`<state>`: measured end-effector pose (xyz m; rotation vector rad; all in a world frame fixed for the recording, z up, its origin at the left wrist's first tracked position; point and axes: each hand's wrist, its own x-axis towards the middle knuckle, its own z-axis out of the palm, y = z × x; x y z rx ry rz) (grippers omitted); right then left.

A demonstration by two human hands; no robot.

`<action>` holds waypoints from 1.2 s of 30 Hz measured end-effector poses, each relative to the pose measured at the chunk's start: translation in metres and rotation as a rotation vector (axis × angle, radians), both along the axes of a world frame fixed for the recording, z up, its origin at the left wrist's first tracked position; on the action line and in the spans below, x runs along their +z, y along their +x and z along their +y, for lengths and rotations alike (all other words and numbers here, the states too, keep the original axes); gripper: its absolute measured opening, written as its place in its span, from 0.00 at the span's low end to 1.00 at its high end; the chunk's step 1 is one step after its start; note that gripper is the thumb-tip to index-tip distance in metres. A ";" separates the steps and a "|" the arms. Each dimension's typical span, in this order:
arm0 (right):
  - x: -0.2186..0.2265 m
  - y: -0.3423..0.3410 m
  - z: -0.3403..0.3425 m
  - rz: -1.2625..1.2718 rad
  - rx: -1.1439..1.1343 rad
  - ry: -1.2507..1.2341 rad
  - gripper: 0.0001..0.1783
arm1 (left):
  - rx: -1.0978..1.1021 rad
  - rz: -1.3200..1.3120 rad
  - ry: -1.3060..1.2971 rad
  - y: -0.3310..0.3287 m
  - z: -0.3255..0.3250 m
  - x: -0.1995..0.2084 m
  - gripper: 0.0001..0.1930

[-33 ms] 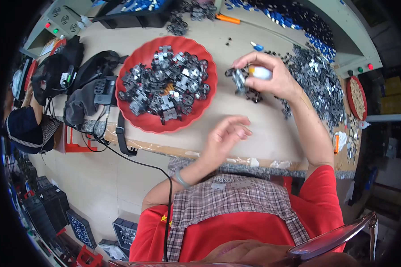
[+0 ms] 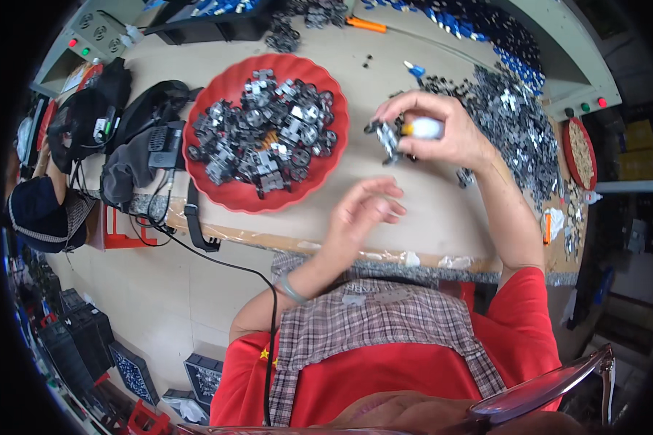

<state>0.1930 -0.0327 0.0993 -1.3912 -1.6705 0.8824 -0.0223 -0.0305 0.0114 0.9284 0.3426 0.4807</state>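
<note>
My right hand (image 2: pixel 453 134) is over the table, right of the red scalloped bowl (image 2: pixel 197 172). Its fingers are closed round a small white bottle (image 2: pixel 426 128) with a yellow end and a silver-and-black toy-car chassis (image 2: pixel 388 139). The chassis sticks out past the fingertips, partly hidden by them. My left hand (image 2: pixel 363 214) hovers near the table's front edge, palm partly up. Its fingers are loosely bent and apart, with nothing in them. Many similar chassis with black wheels (image 2: pixel 272 181) fill the bowl.
Loose grey metal and black parts (image 2: pixel 511 130) spread over the right side, with blue pieces (image 2: pixel 519 61) behind. An orange-handled screwdriver (image 2: pixel 366 25) lies at the back. A black tray (image 2: pixel 210 29) stands back left; a dark bag (image 2: pixel 156 105) and cables are left of the bowl.
The view has shifted slightly. My right hand has moved a little toward me and right, and the chassis in it has turned. My left hand keeps about the same pose.
</note>
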 end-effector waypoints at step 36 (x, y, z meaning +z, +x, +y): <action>-0.059 -0.002 -0.064 -0.608 -0.495 0.116 0.07 | -0.214 -0.203 -0.377 -0.003 0.009 -0.007 0.23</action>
